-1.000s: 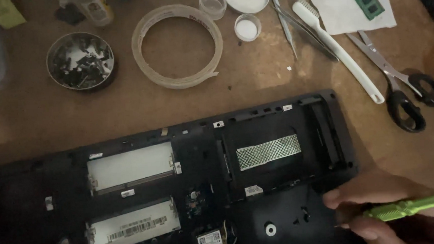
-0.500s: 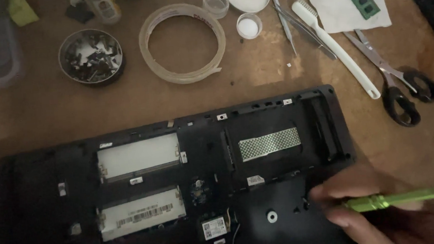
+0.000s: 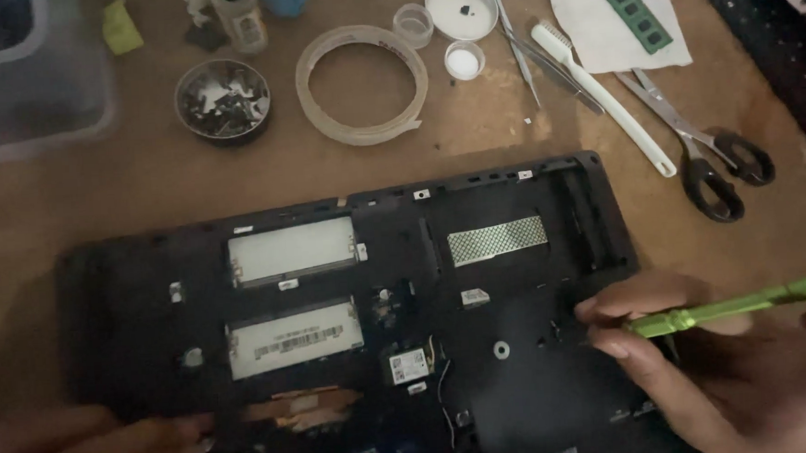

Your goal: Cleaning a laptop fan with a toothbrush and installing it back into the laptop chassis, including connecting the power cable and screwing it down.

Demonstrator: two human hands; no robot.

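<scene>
Looking down from the head cam, the right hand (image 3: 694,349) has its grip closed around a green screwdriver (image 3: 733,306), fingers pinched near the tip, which sits on the dark right part of an opened black laptop base (image 3: 519,340). That base lies flat across the middle of the brown surface (image 3: 53,208), with two pale rectangular bays on its left half and a silvery mesh patch (image 3: 497,240) further right. The left hand (image 3: 84,450) is down at the bottom left corner, resting against the near edge of the base; can't tell if its fingers are actually gripping anything, too dark. Beyond the base sit a small round bowl of metal bits (image 3: 223,100), a roll of clear tape (image 3: 361,83), a little round metal dish (image 3: 461,6), tweezers (image 3: 515,46), a white brush (image 3: 603,96) and black-handled scissors (image 3: 707,160). A green memory stick (image 3: 637,17) lies on a white paper sheet (image 3: 596,42) at the top right.
</scene>
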